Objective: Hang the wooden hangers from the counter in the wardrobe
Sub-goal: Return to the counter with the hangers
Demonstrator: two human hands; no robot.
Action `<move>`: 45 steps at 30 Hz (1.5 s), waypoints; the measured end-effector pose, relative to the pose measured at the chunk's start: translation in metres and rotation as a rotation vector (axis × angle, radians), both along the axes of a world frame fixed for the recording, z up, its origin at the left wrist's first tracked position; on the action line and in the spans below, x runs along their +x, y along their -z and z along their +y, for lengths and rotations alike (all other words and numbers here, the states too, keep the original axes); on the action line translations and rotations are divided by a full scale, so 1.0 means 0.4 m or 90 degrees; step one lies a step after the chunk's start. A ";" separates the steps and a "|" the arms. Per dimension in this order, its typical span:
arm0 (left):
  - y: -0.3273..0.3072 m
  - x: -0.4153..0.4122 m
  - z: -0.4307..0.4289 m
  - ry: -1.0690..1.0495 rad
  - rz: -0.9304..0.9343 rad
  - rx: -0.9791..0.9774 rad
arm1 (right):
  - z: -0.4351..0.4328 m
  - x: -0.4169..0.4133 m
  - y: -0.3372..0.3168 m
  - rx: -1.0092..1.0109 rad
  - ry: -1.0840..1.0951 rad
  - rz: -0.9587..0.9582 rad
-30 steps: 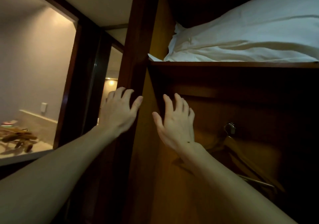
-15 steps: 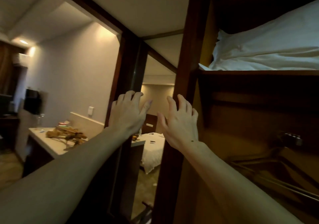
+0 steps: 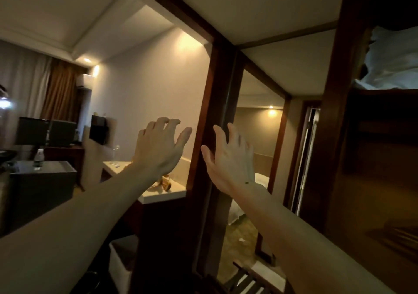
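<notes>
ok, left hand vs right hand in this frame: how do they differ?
The left hand has its fingertips bent over; the right hand has fingers straighter and fanned. The left hand sits against the pale wall; the right hand overlaps the dark wooden post. The right hand shows a small dark spot near the wrist; the left hand shows none. Shared: both raised, backs to camera, holding nothing.

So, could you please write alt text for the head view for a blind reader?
The left hand and right hand are raised, open and empty, before a dark post. Hangers lie on the counter beyond; the wardrobe, bedding on its shelf, is at right.
</notes>
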State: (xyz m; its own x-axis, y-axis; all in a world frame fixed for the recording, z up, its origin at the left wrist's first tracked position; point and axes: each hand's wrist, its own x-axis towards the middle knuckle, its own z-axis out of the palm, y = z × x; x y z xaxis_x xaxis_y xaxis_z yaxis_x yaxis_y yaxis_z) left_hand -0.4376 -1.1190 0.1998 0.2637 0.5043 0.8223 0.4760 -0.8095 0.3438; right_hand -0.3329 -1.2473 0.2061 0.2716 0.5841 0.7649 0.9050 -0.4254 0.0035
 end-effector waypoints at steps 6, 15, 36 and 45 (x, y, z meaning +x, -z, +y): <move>0.061 -0.024 0.129 -0.023 0.033 -0.039 | 0.143 -0.007 0.040 -0.032 -0.004 -0.001; 0.120 0.008 0.385 -0.060 0.049 -0.014 | 0.396 0.075 0.091 -0.046 -0.009 -0.018; 0.133 0.174 0.998 -0.093 0.094 0.024 | 1.034 0.294 0.131 -0.026 -0.027 -0.019; 0.174 0.204 1.349 -0.014 0.079 -0.005 | 1.316 0.304 0.160 -0.056 0.047 -0.009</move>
